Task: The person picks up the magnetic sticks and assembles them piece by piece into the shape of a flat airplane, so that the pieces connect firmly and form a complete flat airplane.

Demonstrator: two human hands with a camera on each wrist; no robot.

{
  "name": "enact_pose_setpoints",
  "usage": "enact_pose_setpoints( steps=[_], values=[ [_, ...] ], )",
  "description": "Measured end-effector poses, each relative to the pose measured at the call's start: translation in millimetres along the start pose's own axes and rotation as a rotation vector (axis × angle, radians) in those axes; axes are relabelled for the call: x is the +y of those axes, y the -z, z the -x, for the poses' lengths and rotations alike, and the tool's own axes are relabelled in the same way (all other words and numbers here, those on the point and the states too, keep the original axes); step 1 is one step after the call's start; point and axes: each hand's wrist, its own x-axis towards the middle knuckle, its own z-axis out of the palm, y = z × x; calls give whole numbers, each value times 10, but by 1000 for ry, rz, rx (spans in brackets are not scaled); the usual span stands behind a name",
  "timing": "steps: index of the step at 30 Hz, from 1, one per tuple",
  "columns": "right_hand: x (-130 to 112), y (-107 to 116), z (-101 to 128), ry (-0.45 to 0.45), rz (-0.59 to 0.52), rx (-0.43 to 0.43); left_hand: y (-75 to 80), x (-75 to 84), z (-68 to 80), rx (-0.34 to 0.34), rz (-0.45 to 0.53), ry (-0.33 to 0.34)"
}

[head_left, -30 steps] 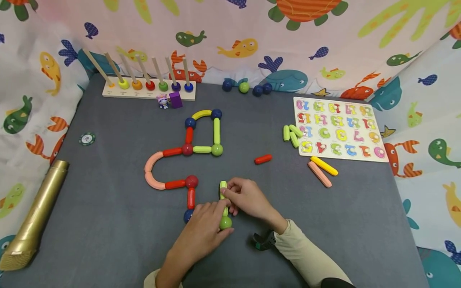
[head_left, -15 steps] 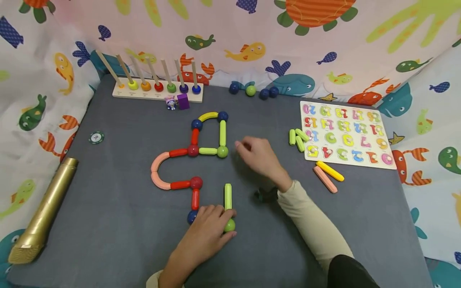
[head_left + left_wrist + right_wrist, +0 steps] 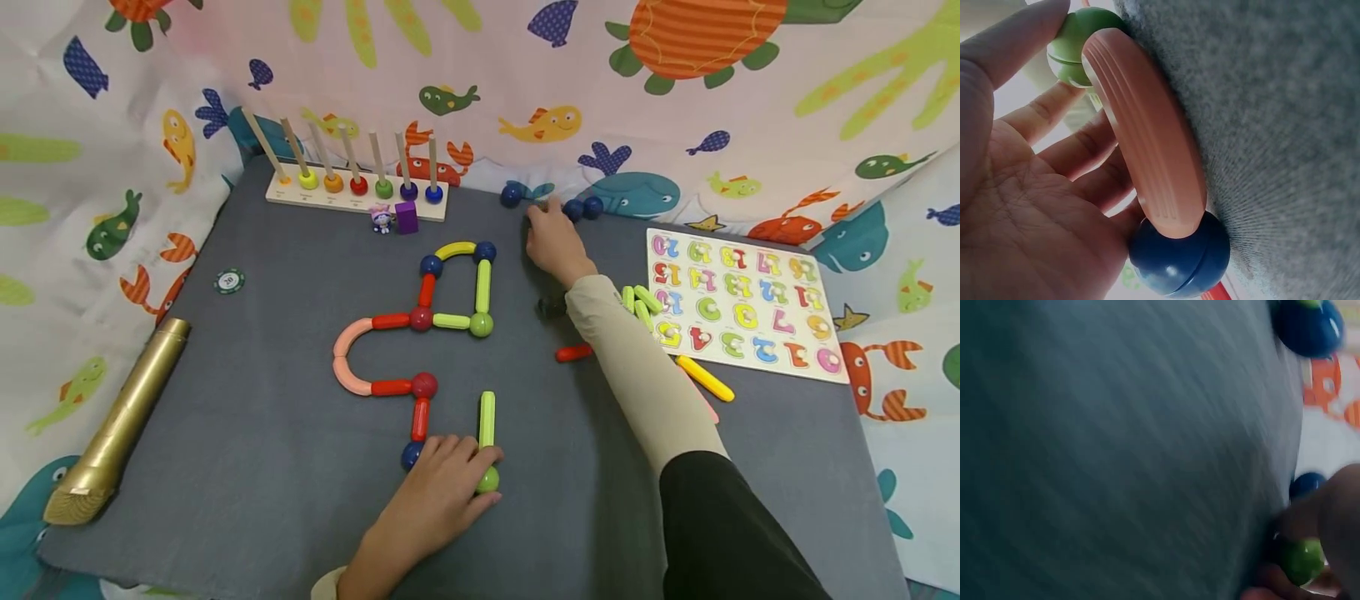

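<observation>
My left hand (image 3: 438, 492) grips a green ball (image 3: 1085, 44) at the near corner of a stick-and-ball figure, thumb on one side and fingers on the other. A peach curved stick (image 3: 1150, 144) joins that ball to a blue ball (image 3: 1179, 259) beside the palm. From the green ball a light-green stick (image 3: 487, 417) extends away from me, its far end free. At the table's back edge, my right hand (image 3: 558, 242) has its fingers around another green ball (image 3: 1302, 561), mostly covered in the head view. The right wrist view is blurred.
Blue balls (image 3: 582, 208) lie near the right hand. A loose red stick (image 3: 573, 352) lies by the forearm. Light-green sticks (image 3: 641, 304) touch a number board (image 3: 750, 304) at right. A peg rack (image 3: 360, 193) stands at back left; a gold tube (image 3: 120, 425) lies left.
My right hand has left the light-green stick and moved to the back edge, reaching the green ball there. The left hand stays at the figure's near corner. The head view has shifted slightly.
</observation>
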Motion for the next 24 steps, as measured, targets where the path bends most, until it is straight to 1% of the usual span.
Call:
enact_pose_setpoints(
  steps=[2, 4, 6, 9, 11, 12, 14, 16, 18, 21, 23, 24],
  values=[
    [-34, -14, 103, 19, -55, 5, -7, 3, -7, 0, -1, -3],
    [-100, 36, 280, 26, -165, -40, -13, 4, -12, 5, -11, -10],
    [-180, 140, 497, 41, -295, -146, -14, 4, -15, 15, -23, -21],
    [-309, 265, 841, 73, -462, -373, -6, -4, -9, 19, -34, -26],
    [-406, 275, 1037, 112, -516, -509, 1, -14, 0, 15, -35, -23],
    [-453, 248, 1119, 134, -530, -559, 5, -19, 3, 10, -34, -18],
    [-552, 163, 1259, 172, -538, -617, 12, -26, 5, 2, -31, -11],
    [-620, 51, 1360, 210, -532, -637, 15, -27, 2, -6, -24, -10],
    [-655, -37, 1437, 236, -518, -625, 9, -24, -8, -12, -15, -11],
    [-635, -94, 1514, 235, -513, -607, -10, -14, -18, -17, 3, -12],
    [-574, -71, 1545, 212, -499, -551, -28, -6, -18, -17, 14, -9],
    [-527, -42, 1556, 197, -475, -499, -36, -2, -17, -17, 19, -8]
  ],
)
